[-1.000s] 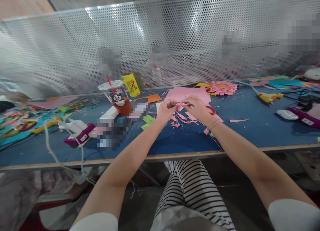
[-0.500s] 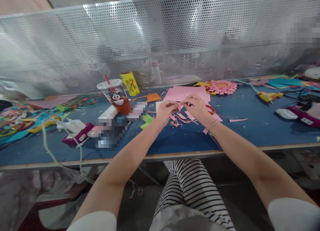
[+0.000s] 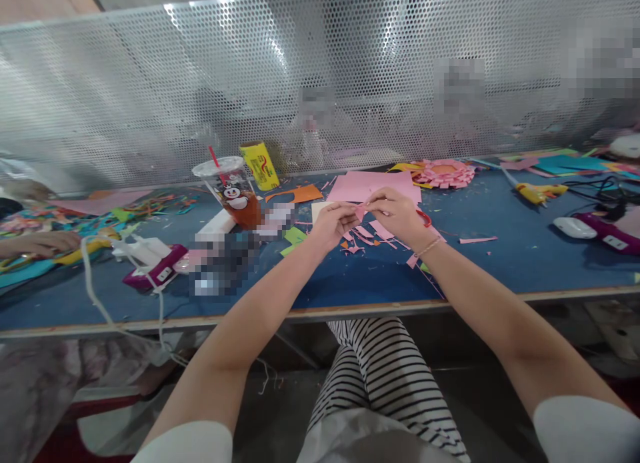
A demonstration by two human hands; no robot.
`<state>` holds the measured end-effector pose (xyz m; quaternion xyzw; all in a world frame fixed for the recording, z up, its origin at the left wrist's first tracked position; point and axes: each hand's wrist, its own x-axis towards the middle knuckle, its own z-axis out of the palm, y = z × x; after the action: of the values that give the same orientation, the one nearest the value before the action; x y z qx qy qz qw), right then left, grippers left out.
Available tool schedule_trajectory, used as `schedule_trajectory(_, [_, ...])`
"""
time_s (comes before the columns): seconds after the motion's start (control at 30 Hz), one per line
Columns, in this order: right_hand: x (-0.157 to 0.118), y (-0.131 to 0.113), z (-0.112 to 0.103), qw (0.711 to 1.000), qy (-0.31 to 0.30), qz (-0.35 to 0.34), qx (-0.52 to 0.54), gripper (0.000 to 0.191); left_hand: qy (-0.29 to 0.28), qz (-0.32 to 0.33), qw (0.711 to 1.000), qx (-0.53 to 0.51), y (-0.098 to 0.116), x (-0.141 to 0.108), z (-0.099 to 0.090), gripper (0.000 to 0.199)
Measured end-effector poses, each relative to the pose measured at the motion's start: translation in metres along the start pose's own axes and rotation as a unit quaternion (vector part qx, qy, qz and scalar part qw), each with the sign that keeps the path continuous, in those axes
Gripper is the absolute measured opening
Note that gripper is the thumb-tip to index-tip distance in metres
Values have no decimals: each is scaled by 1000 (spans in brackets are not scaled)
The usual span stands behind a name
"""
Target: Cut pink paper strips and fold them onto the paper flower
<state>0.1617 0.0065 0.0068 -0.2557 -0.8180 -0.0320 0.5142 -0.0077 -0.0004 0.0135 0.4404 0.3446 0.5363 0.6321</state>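
Observation:
Between my two hands is a small folded piece of pink paper (image 3: 360, 213). My left hand (image 3: 332, 224) pinches its left side, and my right hand (image 3: 395, 215) grips its upper right with thumb and fingertips. Pink paper strips and offcuts (image 3: 364, 233) lie on the blue tabletop (image 3: 370, 279) beneath the hands. Just behind them is a larger sheet of pink paper (image 3: 375, 185). A red loop, perhaps a scissors handle (image 3: 425, 218), shows partly from behind my right hand.
A lidded cup of brown drink (image 3: 243, 206) and a yellow box (image 3: 260, 166) stand to the left. Purple power strips (image 3: 163, 269) with cables lie on both sides. A yellow glue gun (image 3: 540, 193) and a pink paper rosette (image 3: 447, 174) are at the right. Another person's hand (image 3: 43, 244) rests far left.
My hands stay in nearly the same place, with the pink piece turned slightly between the fingers. Another person's hand has come into view at the far left, over the yellow tool there.

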Motion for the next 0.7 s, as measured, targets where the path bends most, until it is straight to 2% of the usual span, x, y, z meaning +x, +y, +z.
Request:
schedule_trajectory(0.43, [-5,12,-5,990,-84,-61,-90,27,-5,-31,999,-12,4,-2,2,10])
schedule_trajectory(0.7, [-4,12,-7,987,-133,-37,-84,26,-13,-16,1000,0,1,0,-1,9])
